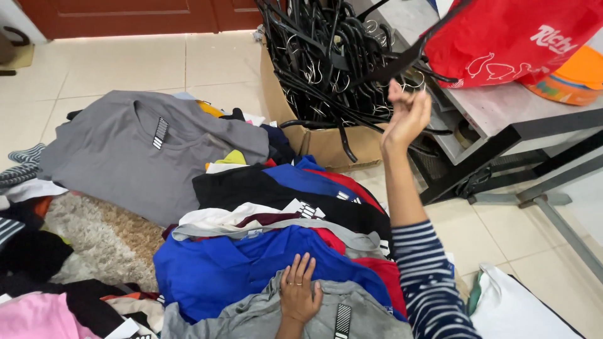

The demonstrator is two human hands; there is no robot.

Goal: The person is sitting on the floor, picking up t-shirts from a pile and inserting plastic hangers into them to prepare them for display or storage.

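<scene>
Two hands | left hand [299, 292] flat, fingers spread, on grey shirt [251, 317], bottom centre | right hand [407, 116] raised, pinching black hanger [392, 63] above box [326, 143], upper centre

pale tiled floor [157, 63], reddish-brown wooden door [125, 16] behind, grey metal-framed table [502, 119] at right, shaggy beige rug [100, 238] at left.

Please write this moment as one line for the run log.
left hand: flat on grey shirt | right hand: pulling black hanger from cardboard box
</scene>
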